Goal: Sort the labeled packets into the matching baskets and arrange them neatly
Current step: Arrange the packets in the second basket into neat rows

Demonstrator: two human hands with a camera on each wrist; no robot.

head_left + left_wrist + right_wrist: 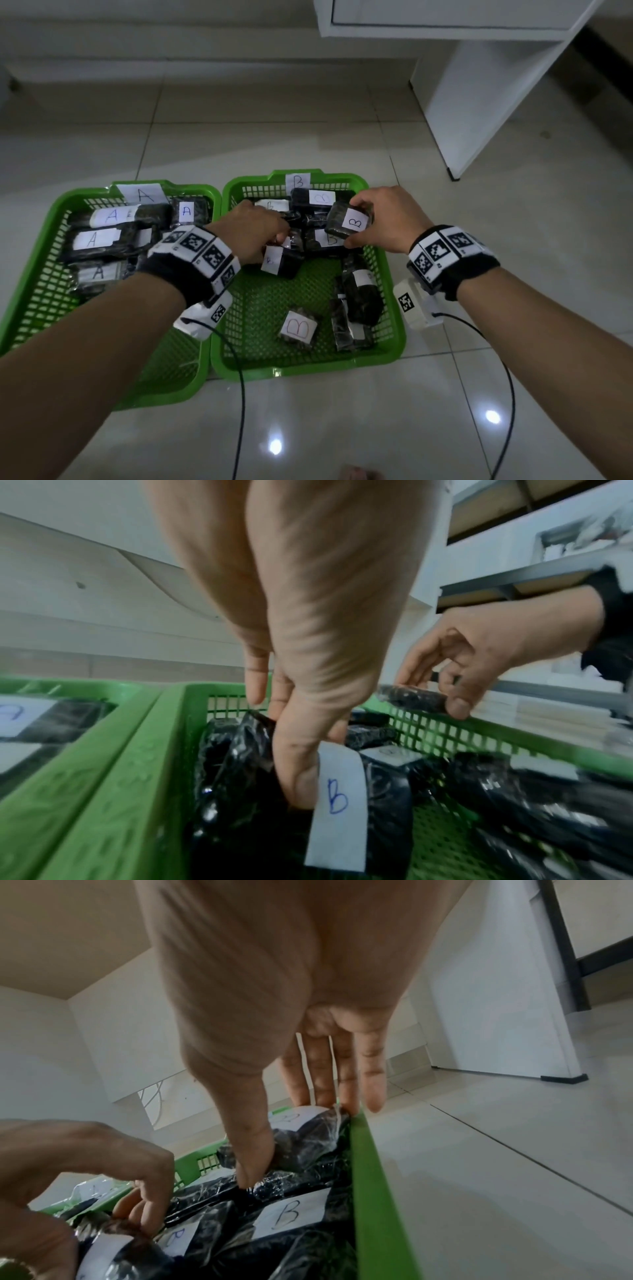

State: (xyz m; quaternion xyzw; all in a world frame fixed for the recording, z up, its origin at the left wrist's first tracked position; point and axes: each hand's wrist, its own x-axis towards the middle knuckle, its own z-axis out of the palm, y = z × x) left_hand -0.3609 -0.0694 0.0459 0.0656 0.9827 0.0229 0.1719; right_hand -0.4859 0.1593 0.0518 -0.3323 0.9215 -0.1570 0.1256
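Observation:
Two green baskets sit side by side on the floor, basket A [41, 274] on the left and basket B [390, 274] on the right. Black packets with white A labels [92, 240] fill the far part of basket A. My left hand [253, 229] reaches into basket B and grips a black packet labeled B [281, 263] [337, 799]. My right hand [380, 216] pinches another B packet [347, 221] [301, 1139] between thumb and fingers, held over the far right of basket B. More B packets [298, 329] lie in the basket.
A white cabinet [479, 85] stands at the back right on the pale tiled floor [342, 428]. Cables from the wrist cameras hang toward me over the floor. A toe shows at the bottom edge.

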